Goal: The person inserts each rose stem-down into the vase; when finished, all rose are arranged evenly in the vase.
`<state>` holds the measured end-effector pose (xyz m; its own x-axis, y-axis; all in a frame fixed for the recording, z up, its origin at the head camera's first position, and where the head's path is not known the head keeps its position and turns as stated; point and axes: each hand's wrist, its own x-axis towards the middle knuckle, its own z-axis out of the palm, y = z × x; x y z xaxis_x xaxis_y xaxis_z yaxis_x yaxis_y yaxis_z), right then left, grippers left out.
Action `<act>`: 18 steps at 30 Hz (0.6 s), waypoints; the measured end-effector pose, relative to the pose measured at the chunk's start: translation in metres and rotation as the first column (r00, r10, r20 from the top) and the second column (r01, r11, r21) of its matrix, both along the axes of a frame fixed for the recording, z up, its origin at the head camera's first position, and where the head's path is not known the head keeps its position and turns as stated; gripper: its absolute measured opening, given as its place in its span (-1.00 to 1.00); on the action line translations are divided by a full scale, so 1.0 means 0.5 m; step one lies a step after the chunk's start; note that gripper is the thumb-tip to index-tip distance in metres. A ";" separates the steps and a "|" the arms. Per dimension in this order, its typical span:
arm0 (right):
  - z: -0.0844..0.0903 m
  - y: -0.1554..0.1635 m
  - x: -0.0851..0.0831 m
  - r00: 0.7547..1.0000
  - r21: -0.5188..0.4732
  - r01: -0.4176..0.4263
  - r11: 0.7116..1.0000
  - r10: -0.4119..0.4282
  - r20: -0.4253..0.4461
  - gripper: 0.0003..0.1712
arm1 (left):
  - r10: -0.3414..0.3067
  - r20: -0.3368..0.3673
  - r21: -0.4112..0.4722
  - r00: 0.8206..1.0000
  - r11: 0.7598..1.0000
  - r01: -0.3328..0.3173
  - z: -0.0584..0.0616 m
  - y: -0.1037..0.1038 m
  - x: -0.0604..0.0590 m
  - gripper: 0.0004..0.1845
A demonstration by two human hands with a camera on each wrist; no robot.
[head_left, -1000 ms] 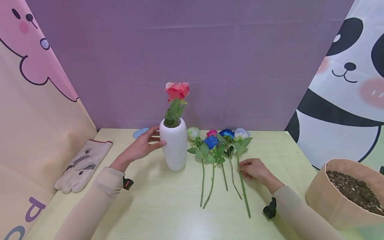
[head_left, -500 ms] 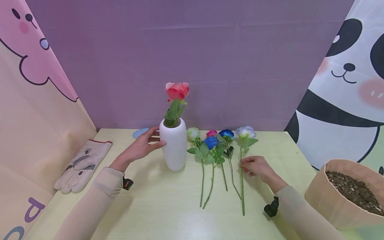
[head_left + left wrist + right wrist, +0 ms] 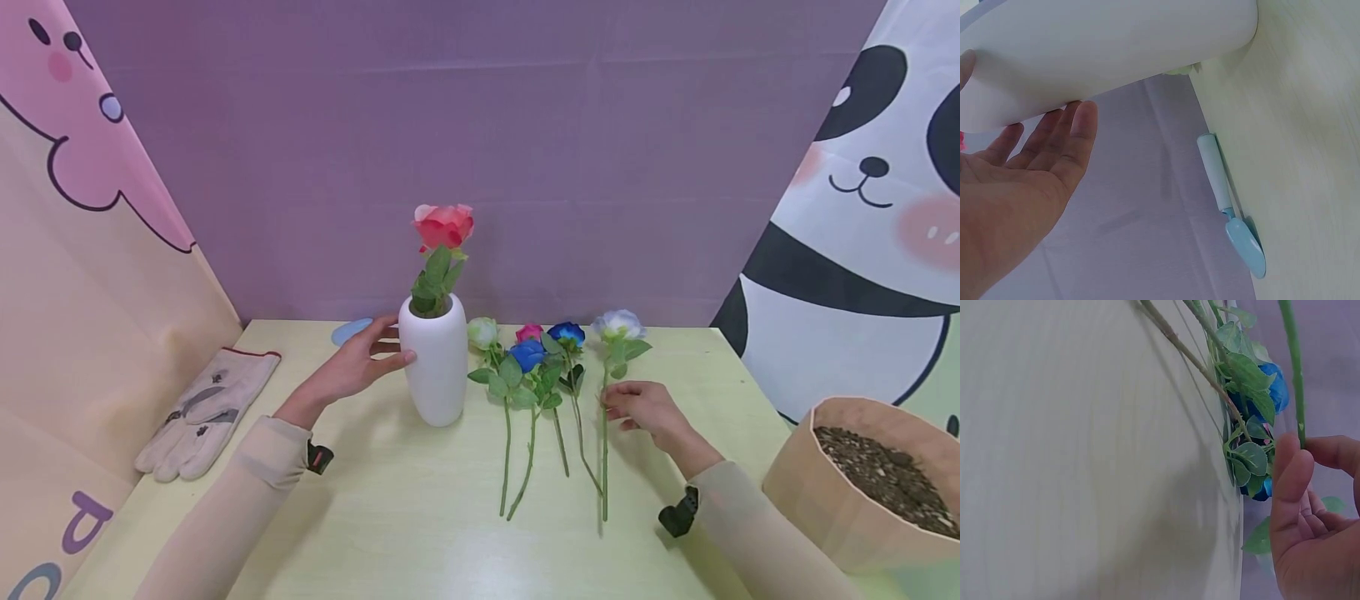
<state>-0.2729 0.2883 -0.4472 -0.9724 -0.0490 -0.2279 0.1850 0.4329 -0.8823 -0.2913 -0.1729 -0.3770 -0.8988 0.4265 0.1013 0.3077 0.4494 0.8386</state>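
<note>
White and smooth, the vase stands upright in the head view, touching the left hand on that hand's right side, with a coral-red flower rising from its mouth, higher than the hand. The left hand holds the vase, thumb on the near side and the other fingers behind. Well to its right, the right hand pinches the green stem of a pale lilac flower, whose bloom is beyond the fingers. Between the two hands, a whitish-green flower, a pink flower, a bright blue flower and a dark blue flower lie on the tabletop, stems toward the person. Pale gloves lie left of the left hand, and a tan pot of dark soil stands right of the right hand. From the left wrist, the fingers curve against the vase's wall, and a trowel with a light blue blade lies beyond that hand. From the right wrist, thumb and fingers pinch the stem, apart from the tabletop; leaves and blue blooms show just past the hand.
</note>
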 end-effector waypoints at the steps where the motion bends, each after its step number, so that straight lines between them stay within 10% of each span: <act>1: 0.001 -0.001 0.001 1.000 -0.005 0.005 1.000 -0.005 0.002 -0.48 | 0.000 -0.001 0.000 1.000 1.000 0.000 0.000 0.000 0.000 -0.20; 18: 0.021 -0.001 -0.006 0.998 -0.105 0.058 0.993 -0.060 -0.017 -0.50 | 0.002 -0.005 -0.009 1.000 1.000 -0.002 -0.001 -0.002 -0.002 -0.19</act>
<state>-0.2762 0.2879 -0.4365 -0.9786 -0.0138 -0.2054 0.1897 0.3269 -0.9258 -0.2924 -0.1737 -0.3776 -0.8990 0.4260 0.1018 0.3112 0.4577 0.8329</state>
